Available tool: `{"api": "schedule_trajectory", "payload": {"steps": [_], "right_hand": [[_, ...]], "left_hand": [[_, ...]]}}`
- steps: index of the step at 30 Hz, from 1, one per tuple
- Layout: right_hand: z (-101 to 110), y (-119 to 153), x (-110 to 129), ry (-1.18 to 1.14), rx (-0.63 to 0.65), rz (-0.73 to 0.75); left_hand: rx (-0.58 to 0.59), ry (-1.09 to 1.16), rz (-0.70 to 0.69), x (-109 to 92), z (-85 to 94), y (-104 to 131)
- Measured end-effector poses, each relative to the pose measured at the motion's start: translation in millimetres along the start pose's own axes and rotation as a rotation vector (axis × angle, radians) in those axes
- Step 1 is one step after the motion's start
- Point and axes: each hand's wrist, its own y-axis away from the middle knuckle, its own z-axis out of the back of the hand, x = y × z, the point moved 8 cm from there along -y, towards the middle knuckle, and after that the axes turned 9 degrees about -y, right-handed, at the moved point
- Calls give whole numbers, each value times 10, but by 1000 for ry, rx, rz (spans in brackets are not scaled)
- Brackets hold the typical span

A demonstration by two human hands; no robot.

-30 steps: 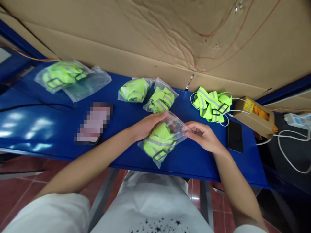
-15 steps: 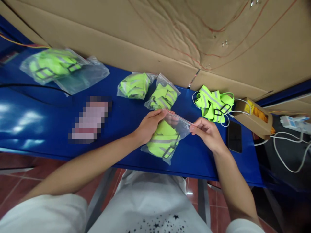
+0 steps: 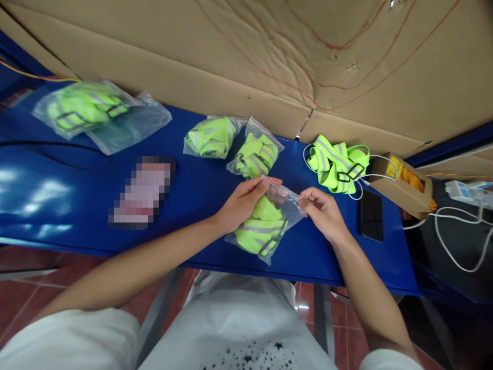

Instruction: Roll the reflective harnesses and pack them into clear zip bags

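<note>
A clear zip bag (image 3: 291, 215) hangs between my two hands over the front of the blue table. Inside it lies a folded neon-yellow reflective strap (image 3: 259, 229) with a grey stripe and a black buckle. My left hand (image 3: 243, 201) is closed on the bag's upper left corner, thumb on top and some fingers behind the plastic. With thumb and fingertips my right hand (image 3: 320, 208) pinches the right end of the zip edge. Just behind the left hand, a bagged strap (image 3: 257, 154) rests on the table, beside another bagged strap (image 3: 212, 137).
An unbagged neon strap (image 3: 334, 162) lies at the back right among white cables, near a cardboard box (image 3: 404, 187) and a dark phone (image 3: 372, 216). At left are a larger bag of straps (image 3: 84, 109) and a blurred-out device (image 3: 143, 192). Cardboard (image 3: 173, 67) walls the back.
My right hand has shifted slightly left along the zip edge, towards my left hand. Both hands still hold the bag; the view has moved a little.
</note>
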Motion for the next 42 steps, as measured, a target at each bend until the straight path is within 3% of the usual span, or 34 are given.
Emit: {"api": "schedule_trajectory", "payload": {"steps": [17,34,39,42], "right_hand": [[-121,7,-48,18,93,-7],[-233,37,-44,69,169,5],[-255,50,-47,6,189,28],[-270,55,-71,-7,199,32]], "left_hand": [[41,-354,-107,-61,-118,60],[113,-439,-136,50,-250,99],[201,-422,-116,118,-348,129],[154,-390,-115,114,-315,121]]}}
